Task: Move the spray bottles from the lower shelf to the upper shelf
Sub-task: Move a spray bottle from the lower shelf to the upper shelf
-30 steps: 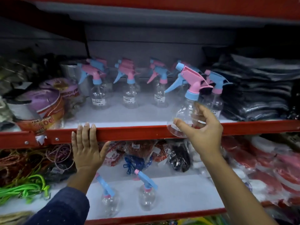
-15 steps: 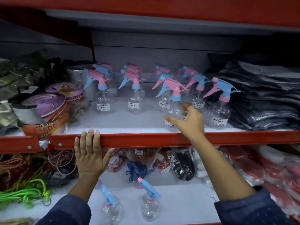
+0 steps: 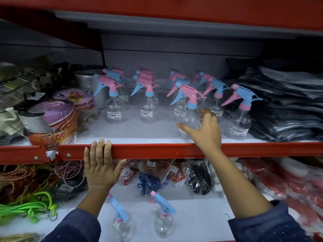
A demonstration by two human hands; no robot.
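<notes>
Both hands reach to the upper shelf [image 3: 132, 137]: the left hand [image 3: 99, 165] lies flat with its fingers straight against the shelf's red front rail [image 3: 157, 151], holding nothing, and the right hand [image 3: 204, 131] is spread wide around the clear body of a spray bottle [image 3: 190, 116] with a pink head and blue trigger, thumb on its left side and fingers on its right; whether the fingers press the plastic or only sit beside it I cannot tell. That bottle stands upright near the front edge of the upper shelf, in front of the other rows. To the right of the shelf a tall stack of dark folded cloth [image 3: 286, 102] fills the space, just beside the rightmost bottle [image 3: 239, 119]. To the left sit big rolls of tape [image 3: 52, 117] in purple and orange wrappers, leaning on one another, with a tangle of dark goods behind them. Between these stand the rows of spray bottles [image 3: 148, 95], pink and blue heads mixed, several deep, with price labels on the front ones. On the lower shelf [image 3: 201, 220], below and between the two forearms, two more spray bottles remain: one [image 3: 120, 222] just beside the left sleeve [image 3: 75, 227] and one [image 3: 164, 219] near the middle, both with blue heads. Behind them hang small packets in clear wrap [image 3: 197, 177]; coils of green cord [image 3: 31, 206] lie at the left and red packets [image 3: 297, 180] at the right.
</notes>
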